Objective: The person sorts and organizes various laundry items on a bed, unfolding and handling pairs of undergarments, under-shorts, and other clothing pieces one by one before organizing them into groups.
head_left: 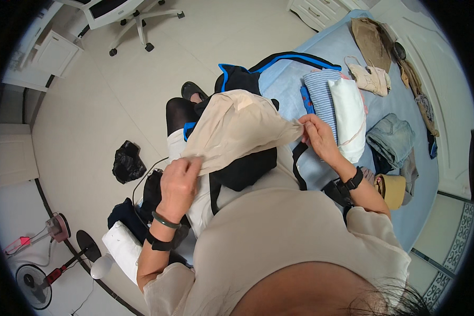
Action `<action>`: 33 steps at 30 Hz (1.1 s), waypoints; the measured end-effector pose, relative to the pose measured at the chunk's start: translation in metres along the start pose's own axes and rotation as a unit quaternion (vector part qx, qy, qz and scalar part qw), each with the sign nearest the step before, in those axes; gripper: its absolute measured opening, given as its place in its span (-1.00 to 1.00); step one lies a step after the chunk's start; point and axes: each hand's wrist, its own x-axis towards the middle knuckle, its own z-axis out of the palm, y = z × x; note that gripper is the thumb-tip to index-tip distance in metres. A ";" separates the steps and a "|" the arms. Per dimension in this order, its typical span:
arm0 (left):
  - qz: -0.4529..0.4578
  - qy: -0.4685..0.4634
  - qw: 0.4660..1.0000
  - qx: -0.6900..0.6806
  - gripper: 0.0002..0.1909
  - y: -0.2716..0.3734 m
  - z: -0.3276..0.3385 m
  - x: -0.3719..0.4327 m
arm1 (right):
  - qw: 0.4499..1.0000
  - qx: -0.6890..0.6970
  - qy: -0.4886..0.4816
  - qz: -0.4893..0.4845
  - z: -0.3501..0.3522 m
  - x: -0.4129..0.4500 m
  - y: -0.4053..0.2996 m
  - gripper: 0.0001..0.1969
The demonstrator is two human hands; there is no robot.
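Observation:
A beige cloth garment (241, 126) is stretched over my lap between both hands. My left hand (180, 185) pinches its near left edge, and my right hand (319, 136) grips a gathered corner at the right. Beneath the beige cloth lies a black garment with blue trim (249, 170), part of which reaches onto the bed. Just right of my right hand are a rolled blue-and-white striped cloth (323, 91) and a rolled white cloth (348, 118) with a thin band around it.
On the blue-sheeted bed (414, 221) lie folded jeans (391, 140), a yellow folded cloth (393, 189), a small cream drawstring bag (369, 79) and brown clothes (373, 43). A black plastic bag (128, 162) is on the floor. A swivel chair (142, 29) and a fan (33, 286) stand farther off.

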 end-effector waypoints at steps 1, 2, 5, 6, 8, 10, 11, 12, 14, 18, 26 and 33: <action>-0.002 0.000 1.000 -0.001 -0.58 0.001 0.004 0.003 | 1.000 -0.001 -0.001 0.001 0.002 0.002 -0.001 -0.86; 0.020 -0.009 1.000 -0.013 -0.59 0.002 0.008 0.005 | 0.999 0.052 0.000 0.007 0.005 0.003 -0.003 -0.85; 0.044 -0.030 0.998 -0.031 -0.62 0.004 0.022 0.011 | 0.998 0.048 -0.005 -0.037 0.012 0.005 -0.004 -0.85; 0.045 -0.040 0.997 -0.039 -0.61 0.004 0.027 0.011 | 0.996 -0.007 -0.011 -0.086 0.014 0.004 -0.003 -0.83; 0.042 -0.053 0.997 -0.041 -0.61 0.005 0.032 0.010 | 0.994 -0.071 -0.022 -0.083 0.018 0.003 -0.012 -0.79; 0.031 -0.072 0.995 -0.058 -0.60 0.007 0.030 0.014 | 0.985 -0.147 -0.025 -0.090 0.020 0.005 -0.012 -0.68; 0.017 -0.091 0.993 -0.071 -0.59 0.008 0.030 0.015 | 0.985 -0.149 -0.024 -0.086 0.022 0.007 -0.007 -0.68; 0.024 -0.085 0.993 -0.081 -0.57 0.007 0.030 0.017 | 0.980 -0.166 -0.017 -0.107 0.025 0.011 -0.003 -0.69; -0.013 -0.114 0.987 -0.110 -0.58 0.011 0.024 0.019 | 0.978 -0.166 -0.018 -0.121 0.028 0.017 0.007 -0.67; -0.069 -0.122 0.978 -0.151 -0.64 0.012 0.024 0.022 | 0.984 -0.164 -0.048 -0.054 0.031 0.024 0.037 -0.70; -0.081 -0.007 0.988 -0.129 -0.77 -0.001 0.016 0.038 | 0.984 -0.144 0.029 -0.104 0.006 0.043 0.016 -0.82; -0.141 0.188 0.968 -0.091 -0.80 -0.024 -0.034 0.065 | 0.947 -0.146 0.144 -0.248 -0.034 0.086 -0.080 -0.81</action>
